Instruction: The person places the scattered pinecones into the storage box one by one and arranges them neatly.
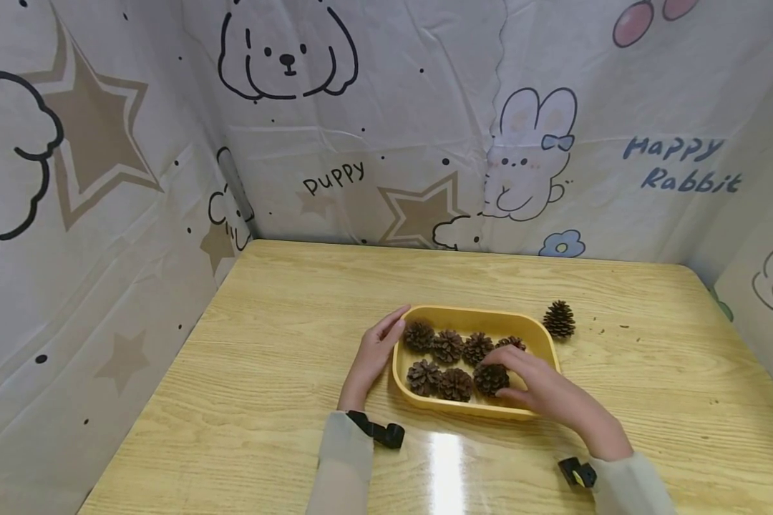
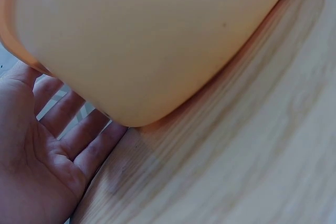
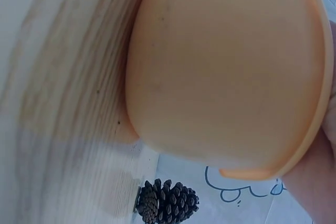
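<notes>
A yellow plastic tray (image 1: pixel 477 408) stands on the table with several brown pine cones in two rough rows, among them a cone (image 1: pixel 447 346) in the back row. My left hand (image 1: pixel 373 352) rests against the tray's left end, its fingers fairly straight along the wall and the thumb near the rim. Inside the tray, my right hand (image 1: pixel 541 386) holds a pine cone (image 1: pixel 492 379) at the right of the front row, between fingers and thumb. In the right wrist view the tray wall (image 3: pixel 226 77) hides the fingertips and that cone.
One pine cone (image 1: pixel 559 320) stands on the table outside the tray, beyond its back right corner. Small dark bits (image 1: pixel 624 327) lie to its right. The wooden table (image 1: pixel 264 343) meets a printed cloth (image 1: pixel 373 143) at the back and sides.
</notes>
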The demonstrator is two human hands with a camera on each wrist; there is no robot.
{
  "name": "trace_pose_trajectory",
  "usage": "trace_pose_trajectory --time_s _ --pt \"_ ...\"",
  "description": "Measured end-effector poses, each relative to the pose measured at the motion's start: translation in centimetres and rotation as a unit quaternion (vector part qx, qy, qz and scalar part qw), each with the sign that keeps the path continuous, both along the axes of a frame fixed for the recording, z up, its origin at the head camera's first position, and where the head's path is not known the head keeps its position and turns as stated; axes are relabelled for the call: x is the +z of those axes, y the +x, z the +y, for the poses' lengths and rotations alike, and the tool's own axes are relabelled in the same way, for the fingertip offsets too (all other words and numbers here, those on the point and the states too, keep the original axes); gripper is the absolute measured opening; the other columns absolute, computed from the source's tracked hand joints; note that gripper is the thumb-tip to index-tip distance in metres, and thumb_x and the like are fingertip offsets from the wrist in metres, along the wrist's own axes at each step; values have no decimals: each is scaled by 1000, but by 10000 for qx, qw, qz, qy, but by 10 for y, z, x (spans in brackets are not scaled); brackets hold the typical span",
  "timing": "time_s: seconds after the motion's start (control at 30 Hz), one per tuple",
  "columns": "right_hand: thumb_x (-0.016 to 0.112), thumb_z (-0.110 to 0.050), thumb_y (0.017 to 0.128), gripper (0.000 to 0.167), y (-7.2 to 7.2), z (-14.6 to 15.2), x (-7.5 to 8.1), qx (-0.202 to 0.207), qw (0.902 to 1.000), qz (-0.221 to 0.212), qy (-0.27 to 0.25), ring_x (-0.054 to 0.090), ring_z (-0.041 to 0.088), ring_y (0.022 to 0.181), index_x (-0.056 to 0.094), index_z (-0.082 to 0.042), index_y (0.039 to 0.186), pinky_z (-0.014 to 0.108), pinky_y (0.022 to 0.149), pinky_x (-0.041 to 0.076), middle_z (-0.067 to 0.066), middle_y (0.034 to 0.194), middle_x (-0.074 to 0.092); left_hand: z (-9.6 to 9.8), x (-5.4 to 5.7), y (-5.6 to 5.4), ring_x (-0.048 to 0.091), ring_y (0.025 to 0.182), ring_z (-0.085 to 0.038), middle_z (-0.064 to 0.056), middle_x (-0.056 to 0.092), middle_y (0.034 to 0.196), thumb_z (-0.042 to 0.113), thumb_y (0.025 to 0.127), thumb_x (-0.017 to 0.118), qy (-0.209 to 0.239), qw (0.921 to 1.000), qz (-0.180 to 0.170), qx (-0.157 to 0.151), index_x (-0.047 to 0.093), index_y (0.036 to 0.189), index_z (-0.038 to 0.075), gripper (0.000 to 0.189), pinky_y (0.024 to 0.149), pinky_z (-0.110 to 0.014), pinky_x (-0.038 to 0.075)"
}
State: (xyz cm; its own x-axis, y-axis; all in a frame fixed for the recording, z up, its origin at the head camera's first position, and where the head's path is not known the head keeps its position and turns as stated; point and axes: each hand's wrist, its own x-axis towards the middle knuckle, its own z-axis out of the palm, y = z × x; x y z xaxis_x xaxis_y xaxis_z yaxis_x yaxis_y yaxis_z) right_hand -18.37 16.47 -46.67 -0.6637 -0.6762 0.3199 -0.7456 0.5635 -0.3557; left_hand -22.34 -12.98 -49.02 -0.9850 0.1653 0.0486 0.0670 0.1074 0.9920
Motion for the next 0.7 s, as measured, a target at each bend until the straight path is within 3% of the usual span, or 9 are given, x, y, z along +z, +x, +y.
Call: trace_pose_trajectory --time_s 0.3,0.7 --pt "80 -7 77 50 -1 -4 0 133 9997 -186 64 63 24 108 60 -5 123 37 89 58 5 119 64 0 1 0 46 139 -28 -10 51 148 25 104 48 -33 10000 -43 13 52 143 14 41 115 -43 41" --pt "81 -11 77 51 -1 -2 -2 -92 9991 -403 28 61 28 112 60 -5 123 42 93 57 7 122 64 0 2 1 47 139 -29 -10 50 149 26 104 48 -80 10000 -24 23 51 144 14 42 115 -44 42"
